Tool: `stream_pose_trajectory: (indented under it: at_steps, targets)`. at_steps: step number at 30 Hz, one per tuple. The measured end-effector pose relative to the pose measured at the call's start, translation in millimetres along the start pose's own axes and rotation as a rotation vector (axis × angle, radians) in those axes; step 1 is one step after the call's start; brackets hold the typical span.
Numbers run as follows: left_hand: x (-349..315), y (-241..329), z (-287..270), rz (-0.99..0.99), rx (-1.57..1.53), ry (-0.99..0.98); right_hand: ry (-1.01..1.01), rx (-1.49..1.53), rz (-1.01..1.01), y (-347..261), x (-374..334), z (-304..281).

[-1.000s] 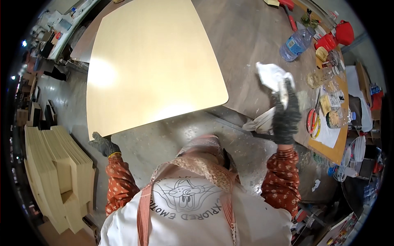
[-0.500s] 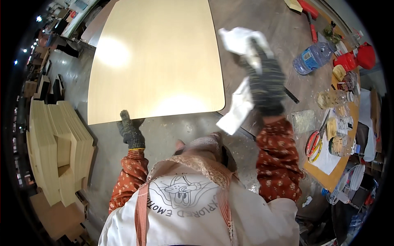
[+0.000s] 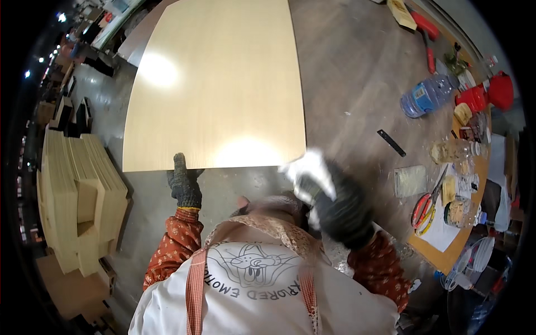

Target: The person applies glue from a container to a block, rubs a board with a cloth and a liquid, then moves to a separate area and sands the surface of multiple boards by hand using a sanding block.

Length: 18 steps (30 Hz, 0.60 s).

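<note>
My left hand (image 3: 185, 187) had risen to grip the panel (image 3: 218, 84) edge, while my right hand (image 3: 340, 209) lowered, fingers clenched on the white cloth (image 3: 307, 167).

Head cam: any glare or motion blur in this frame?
Head view: two bright glare spots on the pale wood panel; right hand and its white cloth smeared by motion; left hand sharp at the panel's near edge; fisheye bends the panel's edges, rim dark.
</note>
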<state>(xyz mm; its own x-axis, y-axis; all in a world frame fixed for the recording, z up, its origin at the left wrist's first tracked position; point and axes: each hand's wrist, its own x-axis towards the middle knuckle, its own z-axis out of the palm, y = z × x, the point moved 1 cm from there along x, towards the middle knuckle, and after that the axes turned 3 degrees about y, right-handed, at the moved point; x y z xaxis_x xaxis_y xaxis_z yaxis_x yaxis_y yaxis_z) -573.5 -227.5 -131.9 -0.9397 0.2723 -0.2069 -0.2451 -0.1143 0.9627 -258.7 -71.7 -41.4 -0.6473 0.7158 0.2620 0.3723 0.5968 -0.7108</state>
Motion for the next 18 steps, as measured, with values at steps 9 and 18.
stream_pose_trajectory:
  at_steps: [9, 18]
  targets:
    - [-6.6, -5.4, -3.2, -0.112, -0.02, -0.166, 0.454, -0.889, -0.034, 58.1, 46.1, -100.1]
    - [-38.9, 12.1, 26.5, -0.108, 0.187, -0.267, -0.146, -1.107, 0.873, 82.0, -30.0, -82.0]
